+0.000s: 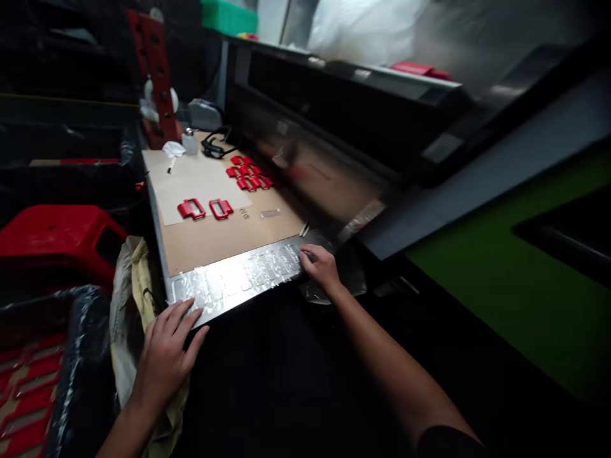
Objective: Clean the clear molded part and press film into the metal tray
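Note:
Along the table's front runs a shiny metal strip (230, 280), on which several clear rectangular plastic pieces (272, 266) lie in a row, with crinkled film about them. My left hand (168, 343) rests at the strip's left end, fingers spread over its front edge, holding nothing. At the right end, my right hand (322, 267) is closed, thumb and fingertips together beside the last clear pieces; whatever is between them is too small to make out. Farther in, two red frames with rectangular openings, a left frame (191, 208) and a right frame (220, 208), lie on the brown board.
Several more red frames (249, 173) are grouped at the back, near a black cable-like item (214, 149) and a small bottle (189, 141). A machine (324, 121) borders the table's right side. At left stand a red housing (57, 238) and a plastic-lined bin (81, 356).

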Action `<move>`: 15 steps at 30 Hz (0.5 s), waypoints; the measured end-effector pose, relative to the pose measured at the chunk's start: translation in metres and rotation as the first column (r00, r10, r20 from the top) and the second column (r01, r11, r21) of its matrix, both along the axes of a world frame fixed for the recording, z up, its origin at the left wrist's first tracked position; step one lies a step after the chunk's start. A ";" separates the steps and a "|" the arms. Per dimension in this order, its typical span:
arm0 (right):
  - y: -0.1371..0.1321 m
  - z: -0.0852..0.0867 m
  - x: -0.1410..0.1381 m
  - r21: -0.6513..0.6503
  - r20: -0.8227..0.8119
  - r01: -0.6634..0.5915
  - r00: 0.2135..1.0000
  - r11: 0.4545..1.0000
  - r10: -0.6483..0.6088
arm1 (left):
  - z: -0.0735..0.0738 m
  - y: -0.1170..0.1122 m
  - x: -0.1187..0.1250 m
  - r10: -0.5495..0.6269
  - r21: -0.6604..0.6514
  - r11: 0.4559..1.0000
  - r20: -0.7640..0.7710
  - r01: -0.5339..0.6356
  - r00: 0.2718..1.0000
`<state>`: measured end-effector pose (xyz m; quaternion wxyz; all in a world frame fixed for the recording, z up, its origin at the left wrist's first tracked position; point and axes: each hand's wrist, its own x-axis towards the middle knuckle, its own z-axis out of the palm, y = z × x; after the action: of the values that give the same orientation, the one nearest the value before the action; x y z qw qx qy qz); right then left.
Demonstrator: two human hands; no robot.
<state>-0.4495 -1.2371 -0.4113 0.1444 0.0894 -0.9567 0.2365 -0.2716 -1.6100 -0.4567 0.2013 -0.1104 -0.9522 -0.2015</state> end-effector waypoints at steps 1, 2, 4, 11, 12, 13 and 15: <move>0.005 0.004 -0.005 0.001 0.014 0.084 0.996 0.996 -0.084 | -0.003 -0.001 0.003 0.008 -0.008 1.000 -0.008 -0.008 1.000; 0.009 0.008 -0.013 -0.003 0.035 0.162 0.986 0.987 -0.162 | -0.005 -0.001 0.005 0.012 -0.022 1.000 -0.015 -0.012 1.000; 0.014 0.015 -0.033 -0.016 0.095 0.272 0.958 0.962 -0.269 | -0.004 -0.002 0.007 0.010 -0.053 0.999 -0.027 -0.012 1.000; 0.013 0.026 -0.103 -0.105 0.261 0.312 0.925 0.944 -0.277 | 0.015 0.011 -0.015 0.010 -0.060 0.998 -0.055 -0.014 0.998; 0.016 0.025 -0.105 -0.123 0.278 0.299 0.926 0.946 -0.257 | 0.018 0.019 -0.023 -0.032 -0.052 0.998 -0.054 0.030 0.998; 0.021 0.024 -0.104 -0.144 0.294 0.281 0.928 0.949 -0.230 | 0.021 0.028 -0.032 -0.084 -0.044 0.996 -0.054 0.082 0.995; 0.032 0.020 -0.093 -0.196 0.319 0.229 0.934 0.953 -0.159 | 0.030 0.055 -0.051 -0.180 -0.048 0.983 -0.020 0.179 0.983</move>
<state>-0.5420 -1.2051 -0.3917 0.0297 -0.0603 -0.9376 0.3411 -0.3230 -1.5554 -0.4268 0.1915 -0.2028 -0.9403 -0.1953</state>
